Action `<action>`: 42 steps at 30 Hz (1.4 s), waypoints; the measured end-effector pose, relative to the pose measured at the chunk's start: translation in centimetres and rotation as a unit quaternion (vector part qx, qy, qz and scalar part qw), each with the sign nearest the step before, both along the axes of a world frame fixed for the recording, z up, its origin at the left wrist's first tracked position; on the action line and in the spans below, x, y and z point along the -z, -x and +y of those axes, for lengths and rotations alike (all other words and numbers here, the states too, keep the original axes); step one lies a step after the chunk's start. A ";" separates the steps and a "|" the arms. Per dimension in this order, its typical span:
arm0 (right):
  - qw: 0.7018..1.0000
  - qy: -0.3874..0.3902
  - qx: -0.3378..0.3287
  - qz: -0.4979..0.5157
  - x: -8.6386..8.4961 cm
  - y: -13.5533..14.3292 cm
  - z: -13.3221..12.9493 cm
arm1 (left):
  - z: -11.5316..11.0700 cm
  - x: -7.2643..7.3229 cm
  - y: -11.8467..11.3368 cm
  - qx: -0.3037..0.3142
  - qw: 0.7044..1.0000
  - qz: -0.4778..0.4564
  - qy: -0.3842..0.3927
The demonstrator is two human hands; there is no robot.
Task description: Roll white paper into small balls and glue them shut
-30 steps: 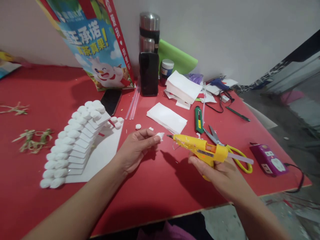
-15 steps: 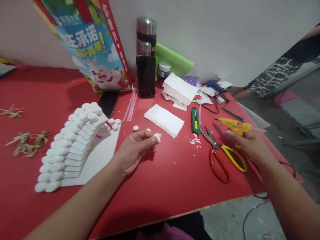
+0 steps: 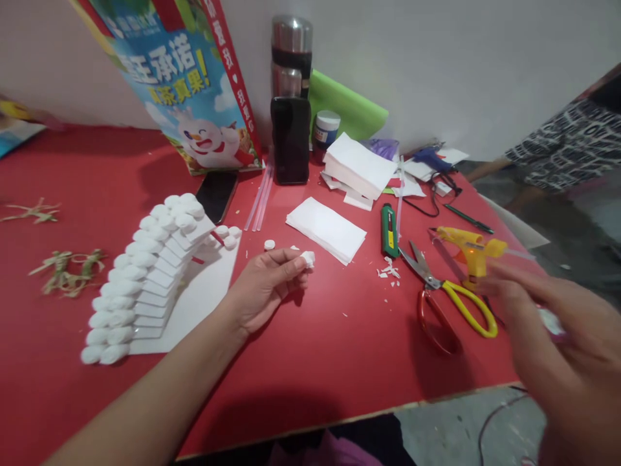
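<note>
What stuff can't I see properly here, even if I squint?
Head view: blur hides whether the right hand touches the yellow glue gun.
Head view: the purple box is mostly hidden behind that hand.
Head view: the left hand covers part of the white scrap.
Head view: the top edge cuts off the colourful bag.

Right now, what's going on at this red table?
One person is working bare-handed. The left hand pinches a small crumpled white piece above the red table. The right hand is blurred by the yellow glue gun; I can't tell whether it touches it. The scissors lie open beside the green utility knife. At left stands a white stepped model edged with round white discs.
</note>
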State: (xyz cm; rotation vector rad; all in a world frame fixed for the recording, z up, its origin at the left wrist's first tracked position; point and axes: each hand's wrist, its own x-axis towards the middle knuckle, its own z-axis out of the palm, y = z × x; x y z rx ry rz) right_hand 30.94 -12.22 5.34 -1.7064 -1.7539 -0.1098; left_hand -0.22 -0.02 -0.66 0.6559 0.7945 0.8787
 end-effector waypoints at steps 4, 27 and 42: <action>0.963 0.044 -0.220 0.152 -0.2 9.2 5.6 | 0.1 0.0 0.0 -0.014 0.999 -0.032 -0.007; 0.840 0.101 -0.314 0.430 5.6 13.3 9.3 | 0.1 0.8 -0.1 -0.062 0.997 -0.035 -0.015; 0.915 -0.005 -0.322 0.241 5.2 12.8 9.3 | -0.4 0.1 0.1 -0.095 0.986 0.129 -0.044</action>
